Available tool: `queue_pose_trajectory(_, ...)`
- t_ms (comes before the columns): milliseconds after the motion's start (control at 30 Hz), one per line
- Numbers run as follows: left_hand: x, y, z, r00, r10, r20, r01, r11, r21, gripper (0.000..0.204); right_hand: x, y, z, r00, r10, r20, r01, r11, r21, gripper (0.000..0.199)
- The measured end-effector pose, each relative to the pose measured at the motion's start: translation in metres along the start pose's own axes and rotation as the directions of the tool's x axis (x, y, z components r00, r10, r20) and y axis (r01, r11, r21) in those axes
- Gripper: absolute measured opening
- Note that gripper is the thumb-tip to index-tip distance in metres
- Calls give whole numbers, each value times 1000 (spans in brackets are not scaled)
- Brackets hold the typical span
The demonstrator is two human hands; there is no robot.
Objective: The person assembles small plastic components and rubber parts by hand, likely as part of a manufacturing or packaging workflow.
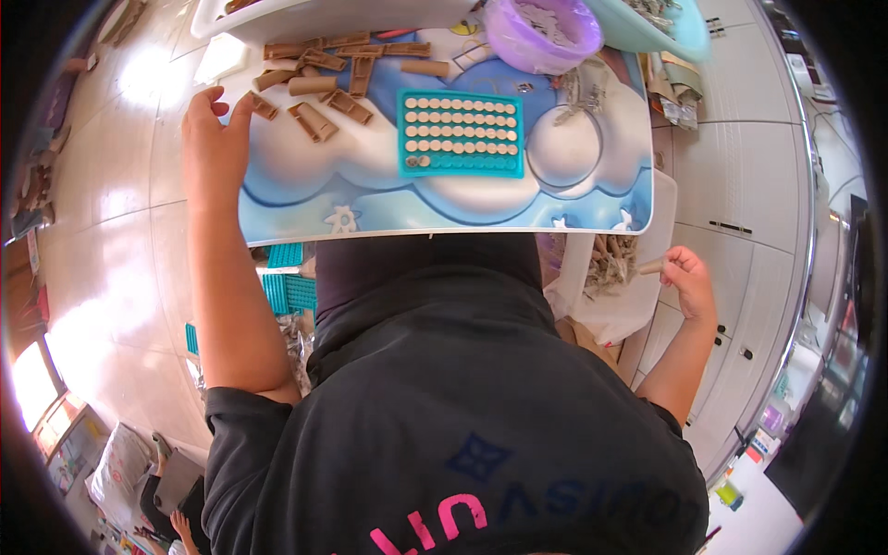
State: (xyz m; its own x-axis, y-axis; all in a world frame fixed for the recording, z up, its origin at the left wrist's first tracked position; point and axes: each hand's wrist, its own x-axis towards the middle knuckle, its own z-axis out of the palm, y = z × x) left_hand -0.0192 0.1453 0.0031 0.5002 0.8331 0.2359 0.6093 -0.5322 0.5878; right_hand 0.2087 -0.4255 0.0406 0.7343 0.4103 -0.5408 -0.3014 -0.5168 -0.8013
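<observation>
Dark shirt fabric (462, 407) fills the lower middle of the head view, closest to the camera, with both bare forearms rising from it. Above it lies a small tabletop (444, 199) printed with blue and white clouds. The left hand (211, 139) rests at its left edge, palm down, fingers spread and released, gripping nothing; its fingertips lie just beside a short brown paper tube (264, 106). More brown paper tubes (342, 69) are scattered over the upper left of the tabletop, some lying flat and some torn open.

At the tabletop's middle sits a teal tray (461, 132) with rows of small round holes, most of them filled with pale discs; only the bottom row is largely unfilled. Behind it stands a purple bowl (544, 32) holding greyish bits, and beside that a pale blue basin (661, 28).

The right hand (689, 277) is off the tabletop, low at the right, clenched around one small brown roll (651, 267) that juts out toward the left. It hovers just beside a white bag (615, 310) heaped with similar brownish pieces. Teal trays (287, 291) lie on the floor below the tabletop's left side.
</observation>
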Motion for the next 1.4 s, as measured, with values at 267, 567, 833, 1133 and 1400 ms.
queue_pose_trajectory(267, 6, 17, 14, 972, -10, 236, -28, 987, 155, 33, 38, 63, -14, 932, -76, -355, -94, 894, -438, 20)
queue_pose_trajectory(567, -15, 8, 6, 978, -46, 206, 61, 996, -69, 29, 111, -89, 137, 613, -775, -151, 479, 517, -709, 27)
queue_pose_trajectory(833, -27, -14, -13, 817, -72, 571, 576, 138, -806, 32, 160, -99, 130, 546, -832, -93, 535, 433, -725, 24)
queue_pose_trajectory(1133, -51, 62, -20, 690, 62, 721, 724, -43, -689, 31, 113, -99, 126, 818, -535, -211, 510, 844, -166, 21)
queue_pose_trajectory(1400, -104, 123, 13, 411, 172, 895, 873, 208, -440, 16, 98, -78, 135, 784, -548, -291, 567, 824, -26, 24)
